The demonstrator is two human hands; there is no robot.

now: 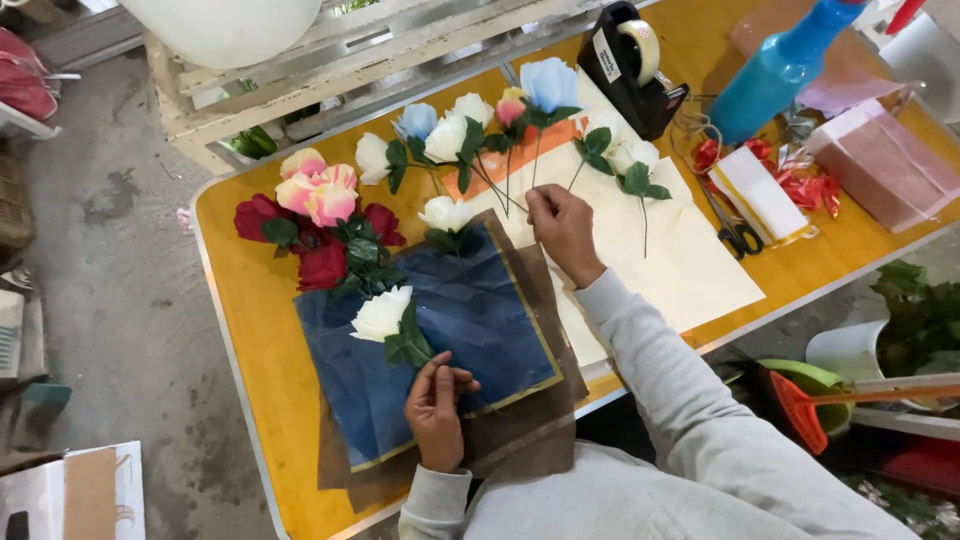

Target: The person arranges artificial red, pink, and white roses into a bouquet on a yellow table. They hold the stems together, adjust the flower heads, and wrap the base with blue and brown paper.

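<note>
white rose (pixel 381 314): lies on the blue wrapping sheet (pixel 470 320), bloom toward 10 o'clock, green leaves just below it, stem running down toward 5 o'clock into the left hand
left hand (pixel 436 405): at 6 o'clock of the blue sheet, grip pinched together on the lower stem of the white rose, wrist in a grey sleeve (pixel 660 400)
right hand (pixel 562 228): at 1 o'clock of the blue sheet, resting on the cream paper (pixel 690 270), fingertips closed on thin flower stems (pixel 508 190)
blue wrapping sheet: wrinkled, gold-edged, lying on a brown sheet (pixel 520 440) that shows at its 5 o'clock side
second white rose (pixel 446 213): at the 12 o'clock edge of the blue sheet, just beside the right hand
red and pink roses (pixel 318 225): bunched at 11 o'clock of the blue sheet, touching its corner
pale flowers (pixel 470 125): white, light blue and pink blooms in a row at 12 o'clock, stems pointing toward the right hand
desk (pixel 250 330): yellow top with a pale rim
tape dispenser (pixel 630 65): black, at 1 o'clock, well apart from the hands
scissors (pixel 735 232): at 3 o'clock of the right hand, beside the cream paper
blue bottle (pixel 775 70): at 2 o'clock, tilted
red ribbon (pixel 800 180): at 3 o'clock, near the scissors
</note>
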